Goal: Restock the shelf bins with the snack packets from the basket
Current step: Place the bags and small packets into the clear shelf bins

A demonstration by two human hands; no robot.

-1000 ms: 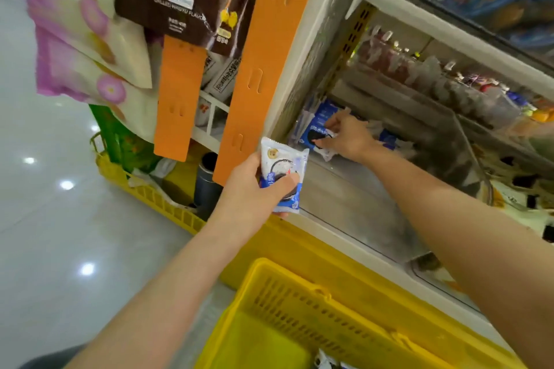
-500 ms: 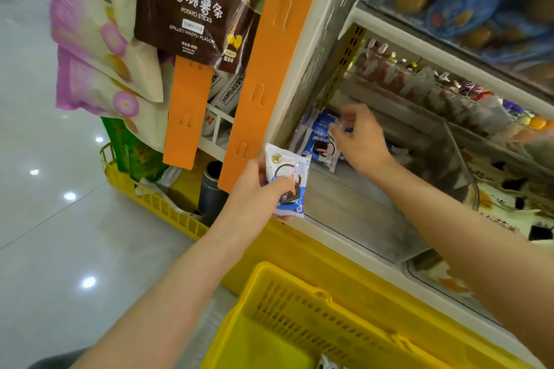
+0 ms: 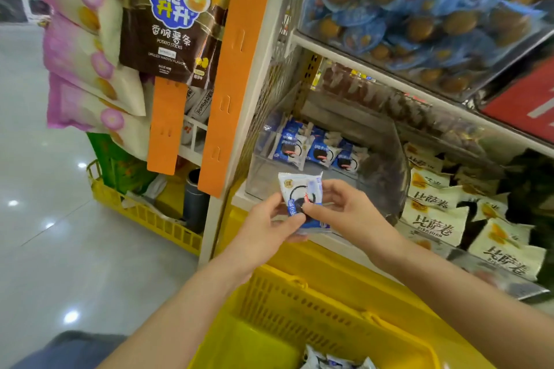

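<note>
Right hand back from the bin, now sharing the packet.

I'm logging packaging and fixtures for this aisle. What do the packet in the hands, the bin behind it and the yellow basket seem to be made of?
Packet: glossy plastic film, judging by its sheen and crimped top edge.
Bin: clear rigid plastic, probably acrylic; the packets inside show through its walls.
Basket: yellow moulded plastic with slotted walls, fairly matte.

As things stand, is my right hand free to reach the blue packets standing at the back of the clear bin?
Probably not right away. The right hand is pinching the packet together with the left hand. The clear bin is open in front, and nothing blocks the way to the blue packets.
</note>
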